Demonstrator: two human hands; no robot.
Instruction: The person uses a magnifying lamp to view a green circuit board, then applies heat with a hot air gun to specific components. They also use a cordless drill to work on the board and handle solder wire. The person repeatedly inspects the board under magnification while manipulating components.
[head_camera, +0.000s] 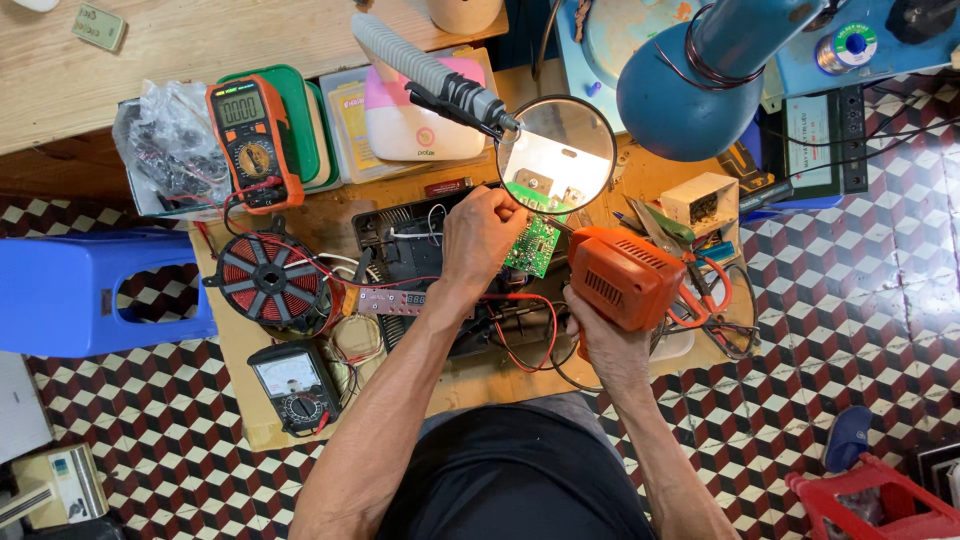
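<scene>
My left hand (480, 235) grips the edge of a small green circuit board (533, 247), held up under a round magnifying glass (556, 155) on a flexible arm. My right hand (600, 335) holds an orange soldering gun (625, 278) by its grip, its body just right of the board. Below the board lies an opened black appliance case (405, 245) with red and black wires (520, 330). A round copper coil with black spokes (272, 280) sits left of the case.
An orange digital multimeter (250, 140) and a black analogue meter (292, 385) flank the cardboard work sheet (260, 420). A blue lamp head (690, 85) hangs at the upper right. Orange-handled scissors (705, 290), a blue stool (80, 295) and a red stool (870, 500) stand around.
</scene>
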